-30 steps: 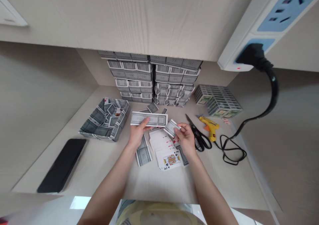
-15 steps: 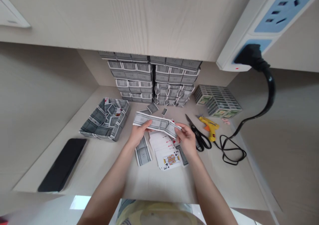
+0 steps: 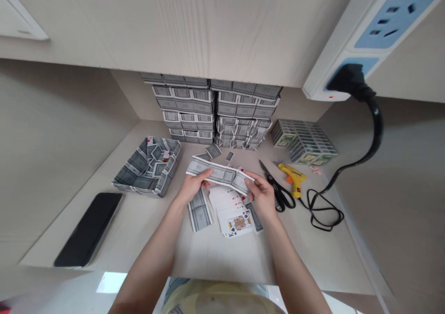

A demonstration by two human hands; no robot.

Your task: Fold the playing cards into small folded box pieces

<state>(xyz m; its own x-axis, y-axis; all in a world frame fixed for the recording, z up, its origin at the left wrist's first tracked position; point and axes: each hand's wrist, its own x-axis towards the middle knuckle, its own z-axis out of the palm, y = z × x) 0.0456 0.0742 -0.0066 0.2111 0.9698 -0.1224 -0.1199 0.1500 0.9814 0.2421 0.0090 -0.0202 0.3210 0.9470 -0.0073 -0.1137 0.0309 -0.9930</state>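
Note:
A strip of joined playing cards (image 3: 219, 172), backs up in grey pattern, is held over the desk between both hands. My left hand (image 3: 193, 184) pinches its left half, thumb on top. My right hand (image 3: 260, 189) grips the right end, where the strip bends at a fold. Beneath lies a fanned pile of face-up playing cards (image 3: 227, 212) with a king of spades uppermost. Another joined card piece (image 3: 200, 212) rests left of that pile. More card backs (image 3: 255, 217) show partly from under the pile's right side.
Black scissors (image 3: 278, 189) and a yellow glue gun (image 3: 292, 177) lie to the right, its cord looped. A card-made box (image 3: 163, 184) and a black phone (image 3: 88, 230) sit left. Stacked card blocks (image 3: 187, 105) stand behind; a power strip (image 3: 320, 82) hangs upper right.
Both hands keep their hold on the card strip, which has shifted barely, slightly right and down. The rest of the view has moved only a little with the head.

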